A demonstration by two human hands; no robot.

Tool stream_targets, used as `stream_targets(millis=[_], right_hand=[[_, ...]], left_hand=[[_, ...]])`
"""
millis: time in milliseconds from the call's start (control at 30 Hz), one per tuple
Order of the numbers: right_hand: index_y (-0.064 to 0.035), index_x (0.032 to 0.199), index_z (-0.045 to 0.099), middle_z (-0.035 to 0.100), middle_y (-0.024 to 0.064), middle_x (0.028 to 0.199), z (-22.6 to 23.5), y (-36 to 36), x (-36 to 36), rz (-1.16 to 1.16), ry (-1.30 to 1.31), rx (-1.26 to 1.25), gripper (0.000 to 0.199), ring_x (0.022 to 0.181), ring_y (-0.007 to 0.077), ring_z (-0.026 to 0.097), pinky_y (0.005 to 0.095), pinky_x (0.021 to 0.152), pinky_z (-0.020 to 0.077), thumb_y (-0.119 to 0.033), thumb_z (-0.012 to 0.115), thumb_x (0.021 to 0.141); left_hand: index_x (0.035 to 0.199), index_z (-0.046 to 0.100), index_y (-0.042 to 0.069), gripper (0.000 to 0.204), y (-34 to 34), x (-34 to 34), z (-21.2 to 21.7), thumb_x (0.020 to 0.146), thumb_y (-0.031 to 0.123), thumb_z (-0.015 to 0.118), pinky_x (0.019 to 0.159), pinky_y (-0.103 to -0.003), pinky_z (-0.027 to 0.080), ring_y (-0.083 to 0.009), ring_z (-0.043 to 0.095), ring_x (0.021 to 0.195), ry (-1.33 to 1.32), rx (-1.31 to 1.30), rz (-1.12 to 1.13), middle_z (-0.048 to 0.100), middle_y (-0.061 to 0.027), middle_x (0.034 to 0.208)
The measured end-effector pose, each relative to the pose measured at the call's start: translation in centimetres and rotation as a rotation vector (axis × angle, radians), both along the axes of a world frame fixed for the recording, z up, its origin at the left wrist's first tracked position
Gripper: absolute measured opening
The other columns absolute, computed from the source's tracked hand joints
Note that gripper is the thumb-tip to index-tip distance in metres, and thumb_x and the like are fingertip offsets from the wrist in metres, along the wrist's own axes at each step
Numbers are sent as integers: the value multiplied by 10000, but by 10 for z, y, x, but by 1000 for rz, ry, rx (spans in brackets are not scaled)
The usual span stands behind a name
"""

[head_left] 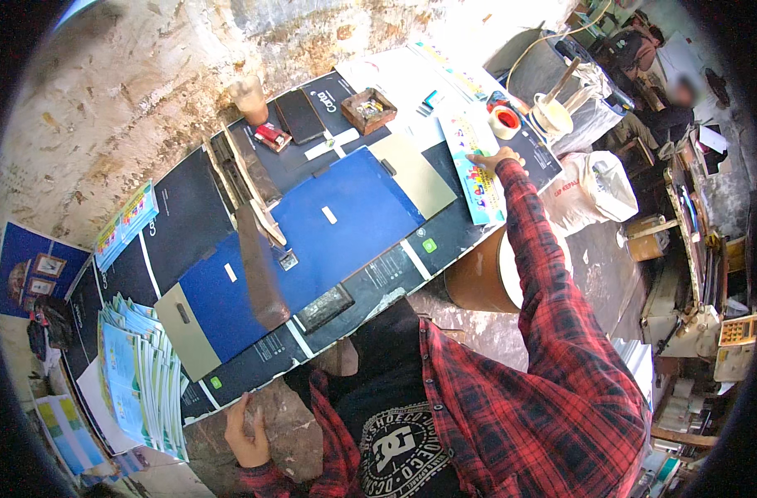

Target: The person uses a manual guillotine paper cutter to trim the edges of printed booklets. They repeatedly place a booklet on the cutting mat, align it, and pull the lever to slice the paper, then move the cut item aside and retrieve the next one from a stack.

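Touching 1 colourful booklet [470, 184]: right of 2 hands [498, 159], grip unclear; left hand [247, 433] empty; 1 blue board [357, 203] nearby.

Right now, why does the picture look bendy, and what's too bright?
Head view: the fisheye lens curves the worktable and leaves black corners; head view: glare whitens the right end of the stained wall; head view: the printed paper under the right hand shows clear colours.

Dark table [191, 207] with booklets [129, 386], blue board [362, 187]

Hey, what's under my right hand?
A printed sheet, with bright colours showing beside your right hand. Whatever lies directly beneath the hand is covered.
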State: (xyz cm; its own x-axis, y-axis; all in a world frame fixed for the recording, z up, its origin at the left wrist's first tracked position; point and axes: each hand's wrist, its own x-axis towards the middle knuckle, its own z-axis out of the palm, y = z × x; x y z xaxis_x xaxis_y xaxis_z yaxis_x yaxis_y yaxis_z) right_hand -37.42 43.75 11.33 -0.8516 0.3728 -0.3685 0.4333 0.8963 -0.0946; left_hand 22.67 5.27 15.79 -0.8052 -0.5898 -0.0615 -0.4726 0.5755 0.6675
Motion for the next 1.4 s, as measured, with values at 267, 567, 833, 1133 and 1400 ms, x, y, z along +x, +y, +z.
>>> stream_targets(millis=[267, 567, 833, 1133, 1400], right_hand=[[-140, 1246, 611, 650, 141, 1248, -44, -14, 25, -22, 510, -46, 663, 1150, 313, 621, 601, 1032, 278, -537, 753, 734], [-19, 943, 678, 691, 113, 834, 118, -39, 169, 1115, 373, -650, 193, 759, 255, 657, 377, 787, 472, -175, 733, 841], [-44, 923, 713, 718, 139, 908, 70, -132, 135, 1464, -295, -456, 298, 881, 318, 679, 444, 841, 493, -318, 742, 808], [-161, 1262, 599, 566, 86, 1261, 8, -239, 194, 1275, 643, -534, 501, 1199, 253, 514, 531, 984, 352, -333, 719, 806], [-85, 1380, 498, 452, 181, 1436, -47, -230, 235, 1089, 644, -425, 618, 1377, 351, 378, 587, 1117, 245, -501, 552, 926]], left_hand=[[1149, 674, 5, 387, 64, -68, 16, 773, 67, 743, 960, -416, 472, -341, 641, 1064, 267, 157, -391, 693, -170, 1078], [1414, 386, -39, 791, 80, -231, 32, 808, 301, 762, 1140, -506, 271, -426, 365, 1374, 726, -88, -396, 440, -240, 1442], [1109, 653, -21, 364, 127, -179, -60, 883, 251, 737, 873, -342, 507, -206, 662, 937, 339, 662, -23, 703, -115, 1022], [1348, 499, 10, 457, 2, -196, -104, 962, 220, 623, 961, -383, 504, -233, 621, 1116, 510, 1272, 453, 602, -119, 1280], [1365, 498, 41, 468, -62, -201, -128, 991, 313, 572, 947, -391, 516, -214, 624, 1117, 342, 1244, 301, 618, -109, 1271]])
